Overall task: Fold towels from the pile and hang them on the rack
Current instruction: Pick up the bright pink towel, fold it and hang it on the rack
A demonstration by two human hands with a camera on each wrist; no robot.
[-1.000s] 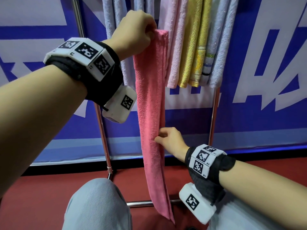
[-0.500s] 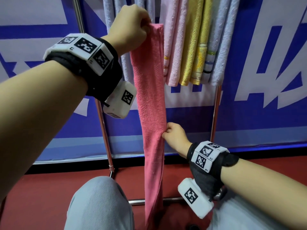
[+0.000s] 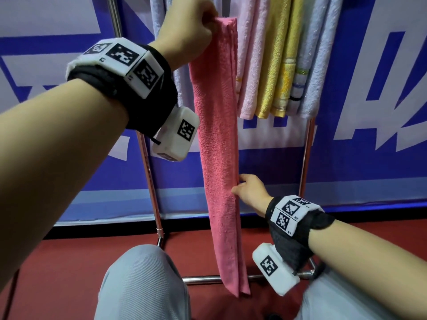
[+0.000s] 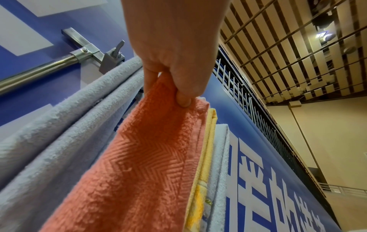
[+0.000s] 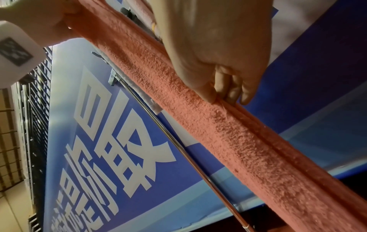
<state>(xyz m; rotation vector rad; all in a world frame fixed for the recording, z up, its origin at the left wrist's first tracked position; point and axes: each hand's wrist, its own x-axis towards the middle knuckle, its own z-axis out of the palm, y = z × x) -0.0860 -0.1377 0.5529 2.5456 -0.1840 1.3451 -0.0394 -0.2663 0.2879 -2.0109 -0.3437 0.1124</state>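
Note:
A long coral-pink towel (image 3: 217, 135), folded lengthwise into a narrow strip, hangs straight down in front of the rack. My left hand (image 3: 191, 31) holds its top end high, thumb and fingers (image 4: 183, 100) pinching the pink towel (image 4: 139, 157) there. My right hand (image 3: 247, 190) is at mid-height on the strip's right edge, its thumb and fingers (image 5: 228, 89) pinching the layered edge of the pink towel (image 5: 218, 128). The towel's lower end hangs near the rack's bottom bar (image 3: 203, 279).
Several folded towels hang on the rack behind: pale blue ones (image 4: 59, 125) at left, then a light pink one (image 3: 248, 65), a yellow one (image 3: 275, 65) and more pale blue at right. Chrome uprights (image 3: 150, 181) stand on red floor before a blue banner. My knees are below.
The towel strip has straightened and its bottom end has swung back to hang plumb. My right hand slid slightly down and right along the edge. My left hand stays at the top.

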